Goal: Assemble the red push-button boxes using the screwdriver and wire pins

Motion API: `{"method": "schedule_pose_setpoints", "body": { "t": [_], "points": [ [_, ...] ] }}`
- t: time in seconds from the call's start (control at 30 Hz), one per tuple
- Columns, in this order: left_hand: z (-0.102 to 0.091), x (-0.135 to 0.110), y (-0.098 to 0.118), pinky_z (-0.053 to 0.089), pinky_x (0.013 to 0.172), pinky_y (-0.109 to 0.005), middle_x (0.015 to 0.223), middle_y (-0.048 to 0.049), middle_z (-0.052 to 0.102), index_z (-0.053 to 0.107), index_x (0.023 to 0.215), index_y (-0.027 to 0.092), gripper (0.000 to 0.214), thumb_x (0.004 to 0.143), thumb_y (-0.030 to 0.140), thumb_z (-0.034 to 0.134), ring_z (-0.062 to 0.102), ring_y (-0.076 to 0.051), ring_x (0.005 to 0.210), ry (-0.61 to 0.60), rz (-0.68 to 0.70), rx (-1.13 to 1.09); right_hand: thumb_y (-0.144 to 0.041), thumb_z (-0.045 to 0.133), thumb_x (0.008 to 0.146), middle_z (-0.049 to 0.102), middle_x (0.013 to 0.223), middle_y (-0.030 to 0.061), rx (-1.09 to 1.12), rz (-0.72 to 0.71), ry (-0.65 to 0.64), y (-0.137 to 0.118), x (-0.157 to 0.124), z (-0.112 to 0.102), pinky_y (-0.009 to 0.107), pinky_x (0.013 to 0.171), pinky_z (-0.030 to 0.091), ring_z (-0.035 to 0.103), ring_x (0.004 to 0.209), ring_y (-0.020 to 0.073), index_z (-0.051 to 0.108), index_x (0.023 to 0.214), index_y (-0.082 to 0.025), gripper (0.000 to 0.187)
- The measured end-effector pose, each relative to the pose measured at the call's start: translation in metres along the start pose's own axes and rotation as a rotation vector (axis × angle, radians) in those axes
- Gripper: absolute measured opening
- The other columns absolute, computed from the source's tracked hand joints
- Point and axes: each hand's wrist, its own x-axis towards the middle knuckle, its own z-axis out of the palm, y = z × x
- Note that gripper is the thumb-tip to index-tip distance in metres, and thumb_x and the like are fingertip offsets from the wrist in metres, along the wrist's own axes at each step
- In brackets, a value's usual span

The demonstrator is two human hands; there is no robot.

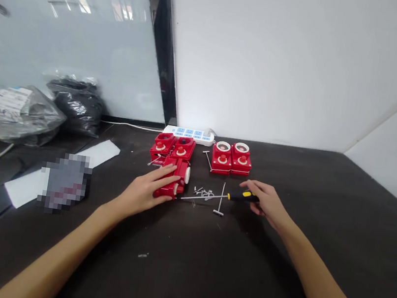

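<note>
My left hand point(148, 189) rests on a red box-shaped device point(175, 180) lying on its side on the dark table point(203, 269), fingers wrapped over its top. My right hand point(264, 202) grips the black and yellow handle of a screwdriver point(230, 197) whose long shaft points left, its tip at the red device. Several small screws point(204, 192) lie scattered just behind the shaft. A T-shaped metal tool point(220, 202) lies across the shaft.
Two pairs of red devices point(172, 146) point(232, 157) stand behind, in front of a white power strip point(189, 133). Plastic bags point(10, 111) point(77, 101) sit at the far left by a whiteboard. White paper point(29, 183) lies left. A white wall rises behind.
</note>
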Motion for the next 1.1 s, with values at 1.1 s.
{"method": "schedule_pose_setpoints", "body": {
  "t": [1.1],
  "points": [
    [0.0021, 0.0001, -0.0007, 0.045, 0.107, -0.046, 0.147, -0.0063, 0.048, 0.055, 0.135, 0.027, 0.05, 0.088, 0.041, 0.063, 0.048, -0.028, 0.133, 0.041, 0.009, -0.006, -0.022, 0.072, 0.061, 0.068, 0.079, 0.0059, 0.341, -0.018, 0.031, 0.0017, 0.0014, 0.0076, 0.024, 0.048, 0.031, 0.052, 0.058, 0.0116, 0.07, 0.083, -0.016, 0.023]
  ]
}}
